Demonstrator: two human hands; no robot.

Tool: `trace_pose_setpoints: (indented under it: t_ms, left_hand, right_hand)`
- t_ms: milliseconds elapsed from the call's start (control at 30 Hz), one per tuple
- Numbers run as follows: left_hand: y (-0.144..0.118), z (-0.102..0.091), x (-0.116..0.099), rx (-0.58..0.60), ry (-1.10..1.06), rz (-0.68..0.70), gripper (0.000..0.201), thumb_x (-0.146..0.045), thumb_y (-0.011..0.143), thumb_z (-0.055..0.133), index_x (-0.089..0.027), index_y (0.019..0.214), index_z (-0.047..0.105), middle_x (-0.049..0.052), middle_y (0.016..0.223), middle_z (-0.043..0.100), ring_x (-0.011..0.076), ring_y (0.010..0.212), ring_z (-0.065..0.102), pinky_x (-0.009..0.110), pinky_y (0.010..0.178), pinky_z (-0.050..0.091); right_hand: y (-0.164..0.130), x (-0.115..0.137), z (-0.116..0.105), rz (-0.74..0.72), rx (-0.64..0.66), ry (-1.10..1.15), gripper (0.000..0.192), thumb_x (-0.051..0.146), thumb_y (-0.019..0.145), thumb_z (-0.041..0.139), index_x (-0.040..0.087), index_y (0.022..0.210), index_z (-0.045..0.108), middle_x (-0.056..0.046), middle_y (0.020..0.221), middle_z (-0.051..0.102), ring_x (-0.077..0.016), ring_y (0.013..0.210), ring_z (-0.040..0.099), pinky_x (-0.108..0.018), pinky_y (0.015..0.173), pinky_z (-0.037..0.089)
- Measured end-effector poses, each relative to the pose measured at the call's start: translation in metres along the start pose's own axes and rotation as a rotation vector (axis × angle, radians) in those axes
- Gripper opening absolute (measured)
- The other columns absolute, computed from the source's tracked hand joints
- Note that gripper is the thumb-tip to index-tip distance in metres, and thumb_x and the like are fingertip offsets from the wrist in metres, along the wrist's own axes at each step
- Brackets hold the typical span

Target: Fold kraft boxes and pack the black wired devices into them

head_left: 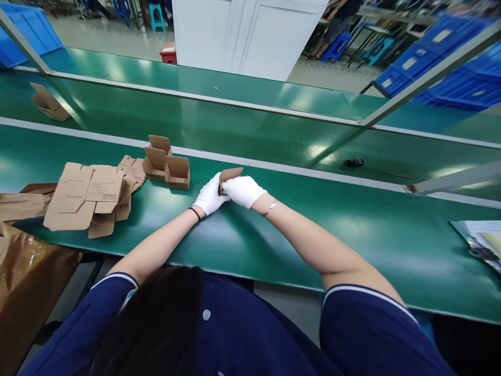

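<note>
Both hands wear white gloves and meet over the green bench. Between them is a small brown cardboard box with its lid flap raised. My left hand wraps round the box's left side. From the right, my right hand closes on the same box, its fingertips at the opening; the glove hides much of the box. Left of my hands stand several open cardboard boxes with their flaps up. Farther left lies a pile of flat, unfolded box blanks with printing on them.
Another open box sits on the far strip at left. A brown plastic-lined carton stands at the near left. At right lie a clipboard and a small black object. Metal posts rise beyond; blue crates stand behind.
</note>
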State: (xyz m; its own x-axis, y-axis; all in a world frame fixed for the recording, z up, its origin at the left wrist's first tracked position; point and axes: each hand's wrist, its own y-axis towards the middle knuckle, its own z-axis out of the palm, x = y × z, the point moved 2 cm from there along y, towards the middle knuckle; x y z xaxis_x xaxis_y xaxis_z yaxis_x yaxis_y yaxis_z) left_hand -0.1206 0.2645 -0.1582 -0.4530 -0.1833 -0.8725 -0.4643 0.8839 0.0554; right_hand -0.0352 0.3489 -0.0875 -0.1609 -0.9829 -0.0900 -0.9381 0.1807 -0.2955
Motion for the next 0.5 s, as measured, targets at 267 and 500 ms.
trace_pose_setpoints:
  t_ms: [267,500]
  left_hand:
    - [-0.036,-0.033,-0.012,-0.174,0.46,0.087,0.062,-0.023,0.084,0.063,-0.018,0.144,0.047,0.02,0.141,0.053,0.0366,0.122,0.055,0.05,0.103,0.044]
    - [-0.065,-0.117,0.011,-0.422,0.899,-0.06,0.027,-0.032,0.089,0.056,-0.021,0.11,0.069,0.019,0.128,0.056,0.0339,0.099,0.058,0.045,0.081,0.043]
  right_hand:
    - [0.026,-0.034,0.01,0.139,-0.029,-0.003,0.039,0.012,0.098,0.034,0.01,0.122,0.064,-0.022,0.118,0.067,-0.0279,0.105,0.068,-0.034,0.081,0.053]
    - [0.131,-0.114,-0.012,0.352,-0.084,0.023,0.048,0.005,0.094,0.031,-0.005,0.139,0.045,-0.033,0.121,0.062,-0.0348,0.109,0.064,-0.042,0.086,0.049]
